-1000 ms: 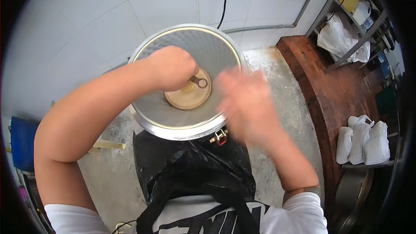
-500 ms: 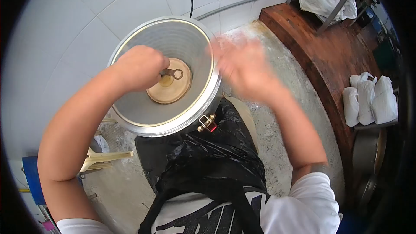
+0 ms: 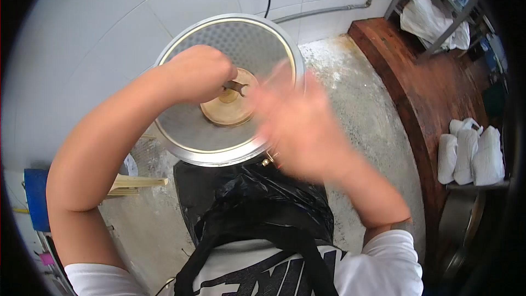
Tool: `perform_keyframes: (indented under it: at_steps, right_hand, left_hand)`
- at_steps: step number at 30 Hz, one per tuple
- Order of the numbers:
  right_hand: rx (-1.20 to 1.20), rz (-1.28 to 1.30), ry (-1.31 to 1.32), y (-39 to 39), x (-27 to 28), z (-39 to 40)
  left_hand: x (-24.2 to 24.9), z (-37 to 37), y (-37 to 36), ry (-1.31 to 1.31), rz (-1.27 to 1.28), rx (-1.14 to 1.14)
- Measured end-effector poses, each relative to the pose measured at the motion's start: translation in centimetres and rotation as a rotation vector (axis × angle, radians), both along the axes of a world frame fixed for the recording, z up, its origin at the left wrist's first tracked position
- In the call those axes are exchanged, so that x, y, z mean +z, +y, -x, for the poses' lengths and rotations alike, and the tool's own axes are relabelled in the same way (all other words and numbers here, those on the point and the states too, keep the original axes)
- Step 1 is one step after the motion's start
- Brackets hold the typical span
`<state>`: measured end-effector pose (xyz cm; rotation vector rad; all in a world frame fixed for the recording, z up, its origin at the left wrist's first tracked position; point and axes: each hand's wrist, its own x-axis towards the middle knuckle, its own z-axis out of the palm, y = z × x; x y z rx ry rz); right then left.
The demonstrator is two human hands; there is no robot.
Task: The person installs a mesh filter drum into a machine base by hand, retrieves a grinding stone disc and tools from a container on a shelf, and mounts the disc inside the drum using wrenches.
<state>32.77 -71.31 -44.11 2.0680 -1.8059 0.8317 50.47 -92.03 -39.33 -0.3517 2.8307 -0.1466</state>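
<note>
A round perforated steel drum (image 3: pixel 189 137) stands in front of me, with a brass disc (image 3: pixel 230 111) at its bottom. Inside the drum, my left hand (image 3: pixel 197 74) is closed on a small metal wrench (image 3: pixel 236 86) set on the nut at the disc's centre. Blurred by motion, my right hand (image 3: pixel 293 123) hovers over the drum's right rim with its fingers spread and nothing in it. A brass latch (image 3: pixel 268 160) shows under that hand.
A black plastic bag (image 3: pixel 252 200) hangs below the drum against my body. Rough concrete (image 3: pixel 356 109) and a curved red-brown ledge (image 3: pixel 433 104) lie to the right, with white sacks (image 3: pixel 471 151) beyond. White wall tiles, a cable and a pipe are behind.
My right hand swept from the drum's upper right rim down and left over its lower right rim. The wrench turned slightly under my left hand. The view shifted a little.
</note>
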Motion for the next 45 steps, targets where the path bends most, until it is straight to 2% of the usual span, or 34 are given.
perform_keyframes:
  at_steps: [3, 4, 5, 7, 9, 11, 13, 14, 15, 17, 18, 19, 20, 22, 23, 25, 26, 28, 30, 32, 34, 35, 37, 38, 39, 41, 42, 43, 45]
  right_hand:
    - [0.006, -0.583, 0.346, 0.4, 2.7, -2.2]
    - [0.078, -0.282, -0.040, -0.8, -2.4, 4.3]
    - [0.089, -0.295, -0.044, -1.6, -2.2, 5.6]
    - [-0.247, -0.065, -0.010, -2.2, 0.3, 6.3]
    - [-0.013, -0.166, 0.054, 0.6, 1.0, -0.8]
    - [0.100, -0.441, 0.035, 1.4, 1.8, -3.9]
    - [0.077, -0.244, 0.164, 0.7, -1.7, -0.1]
    - [0.023, -0.245, -0.092, -1.2, -2.4, 4.3]
    - [0.023, -0.251, -0.096, -1.3, -2.2, 4.5]
    - [-0.251, 0.005, 0.043, -1.4, -0.9, 4.9]
    - [-0.034, -0.073, -0.131, -0.2, -0.2, 1.7]
    - [0.096, -0.107, -0.003, 1.8, 0.4, -2.2]
    - [0.206, -0.141, -0.025, 2.4, -0.2, -3.7]
    - [0.157, -0.138, 0.069, 1.2, -1.1, -1.6]
    - [0.157, -0.140, 0.069, -0.3, -1.7, 2.2]
    - [-0.236, 0.040, -0.022, -2.2, -3.2, 7.7]
    - [-0.238, 0.045, -0.018, -1.7, -2.7, 6.6]
    - [0.022, -0.078, 0.091, 0.3, -0.3, 0.0]
    - [0.212, -0.250, 0.036, 1.1, 1.5, -3.6]
    - [0.259, -0.203, 0.022, 0.1, -1.7, 0.3]
    - [-0.316, 0.002, 0.050, -3.3, -3.8, 7.4]
    - [-0.326, 0.013, 0.053, -3.1, -3.3, 6.8]
    - [0.051, 0.196, -0.176, -1.1, -1.9, 1.9]
    - [0.117, -0.009, -0.076, 1.2, -0.1, -2.6]
    - [0.113, -0.009, -0.081, 1.1, -0.3, -2.5]
    - [0.072, -0.204, 0.084, 0.6, -0.8, -2.4]
    - [-0.027, -0.064, -0.033, -0.8, -3.1, 1.1]
    - [-0.024, -0.068, -0.031, -1.6, -2.7, 2.7]
    - [-0.265, 0.155, -0.118, -2.6, -1.3, 4.5]
  left_hand:
    - [0.3, 0.4, -0.1, -0.013, 0.022, -0.024]
    - [0.1, 0.2, 0.1, -0.027, 0.044, -0.033]
    - [-0.2, -0.2, 0.3, -0.033, 0.031, -0.022]
    - [0.1, 0.2, 0.3, -0.035, 0.035, 0.009]
    - [0.9, 0.4, 0.6, -0.059, 0.019, 0.056]
    - [0.7, 0.6, 0.5, -0.094, 0.004, 0.081]
    - [-0.1, 0.1, 0.0, -0.025, 0.031, 0.010]
    - [-0.1, 0.1, 0.2, -0.024, 0.028, 0.010]
    - [0.2, 0.1, 0.6, -0.038, 0.031, 0.026]
    - [0.4, 0.6, 0.5, -0.045, 0.038, 0.035]
    - [0.2, 0.4, 0.3, -0.044, 0.028, 0.032]
    - [0.0, 0.3, 0.2, -0.050, 0.019, 0.020]
    - [0.1, 0.4, 0.0, -0.048, 0.023, 0.014]
    - [-0.1, 0.2, 0.1, -0.020, 0.022, -0.011]
    - [0.0, 0.2, 0.3, -0.020, 0.020, -0.011]
    - [0.3, 0.3, 0.8, -0.033, 0.039, 0.026]
    - [0.3, 0.5, 0.6, -0.028, 0.043, 0.024]
    - [0.2, 0.2, 0.4, -0.029, 0.012, 0.041]
    - [-0.1, 0.2, 0.1, -0.037, 0.010, 0.031]
    - [-0.2, 0.2, -0.1, -0.049, 0.010, 0.017]
    - [-0.2, 0.2, 0.0, -0.015, 0.006, -0.032]
    - [0.1, 0.4, -0.1, -0.010, 0.017, -0.043]
    - [-0.2, 0.3, 0.1, -0.028, 0.048, -0.004]
    - [-0.5, 0.2, 0.1, -0.041, 0.037, -0.008]
    - [-0.5, 0.2, -0.1, -0.026, 0.023, -0.017]
    - [-0.2, 0.2, -0.1, -0.012, 0.014, -0.029]
    - [-0.1, 0.3, 0.0, -0.013, 0.018, -0.028]
    - [-0.2, 0.2, 0.3, -0.014, 0.019, -0.024]
    - [-0.3, 0.1, 0.1, -0.011, 0.020, -0.043]
